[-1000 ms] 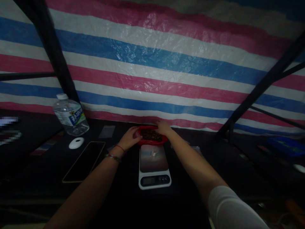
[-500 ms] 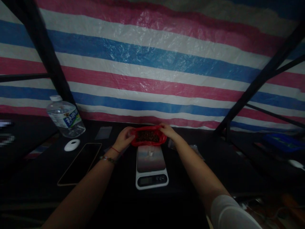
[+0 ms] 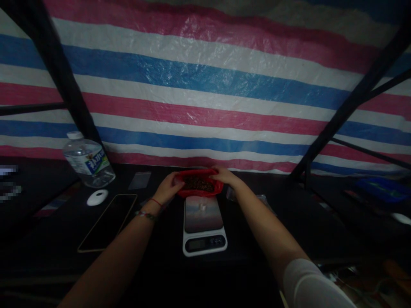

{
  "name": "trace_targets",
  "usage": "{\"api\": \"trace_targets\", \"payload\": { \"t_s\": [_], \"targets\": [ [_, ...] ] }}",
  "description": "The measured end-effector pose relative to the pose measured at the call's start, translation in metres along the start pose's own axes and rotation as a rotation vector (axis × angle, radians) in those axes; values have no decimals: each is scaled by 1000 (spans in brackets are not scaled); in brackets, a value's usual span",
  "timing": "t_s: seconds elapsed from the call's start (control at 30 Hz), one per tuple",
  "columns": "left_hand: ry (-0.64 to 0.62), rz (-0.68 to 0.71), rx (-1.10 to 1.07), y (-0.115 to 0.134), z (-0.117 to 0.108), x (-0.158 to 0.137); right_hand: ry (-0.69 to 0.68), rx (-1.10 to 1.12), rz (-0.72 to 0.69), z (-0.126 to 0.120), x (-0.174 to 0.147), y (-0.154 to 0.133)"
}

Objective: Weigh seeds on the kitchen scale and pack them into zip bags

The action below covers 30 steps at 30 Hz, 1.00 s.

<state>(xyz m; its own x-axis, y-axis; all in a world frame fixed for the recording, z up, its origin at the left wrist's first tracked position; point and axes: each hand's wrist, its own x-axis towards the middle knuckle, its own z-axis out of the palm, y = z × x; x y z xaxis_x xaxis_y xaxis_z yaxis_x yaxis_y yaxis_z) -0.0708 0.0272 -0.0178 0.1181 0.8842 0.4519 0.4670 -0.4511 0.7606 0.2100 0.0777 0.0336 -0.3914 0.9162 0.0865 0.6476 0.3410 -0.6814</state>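
Note:
A red plastic bag (image 3: 201, 193) lies spread wide at the far end of a white kitchen scale (image 3: 204, 224). Inside it are many small dark brown pieces (image 3: 198, 184), too dim to name exactly. My left hand (image 3: 168, 187) grips the bag's left edge, thumb over the rim. On the opposite side, my right hand (image 3: 226, 176) pinches the upper right edge. A small clear object (image 3: 203, 206) or a reflection shows on the scale's shiny plate; I cannot tell which. The scale's display looks dark.
To the left are a phone (image 3: 109, 222), a white mouse (image 3: 97, 197), a clear plastic bottle (image 3: 90, 162) and a small clear bag (image 3: 140, 180). Clear plastic packets (image 3: 230, 194) lie by my right forearm. A blue item (image 3: 382, 189) sits far right. Striped sheeting (image 3: 205, 102) hangs behind.
My right fingers have shifted slightly left along the bag's rim, and my left thumb reaches a little further in. Both hands keep hold of the bag.

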Motion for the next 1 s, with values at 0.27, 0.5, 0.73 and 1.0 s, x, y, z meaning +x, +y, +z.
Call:
{"api": "trace_targets", "payload": {
  "t_s": [0.27,0.5,0.73,1.0],
  "targets": [
    [-154,-89,-7,9,-3,-4,-84,-458,-238,27,33,-49],
    [-133,164,-17,7,-5,-3,-304,-413,-222,62,62,-73],
    [-93,146,95,6,-8,-2,-372,-405,-167,49,64,-74],
    [-39,121,254,10,-10,-3,-377,-378,-153,39,57,-77]
  ]
}}
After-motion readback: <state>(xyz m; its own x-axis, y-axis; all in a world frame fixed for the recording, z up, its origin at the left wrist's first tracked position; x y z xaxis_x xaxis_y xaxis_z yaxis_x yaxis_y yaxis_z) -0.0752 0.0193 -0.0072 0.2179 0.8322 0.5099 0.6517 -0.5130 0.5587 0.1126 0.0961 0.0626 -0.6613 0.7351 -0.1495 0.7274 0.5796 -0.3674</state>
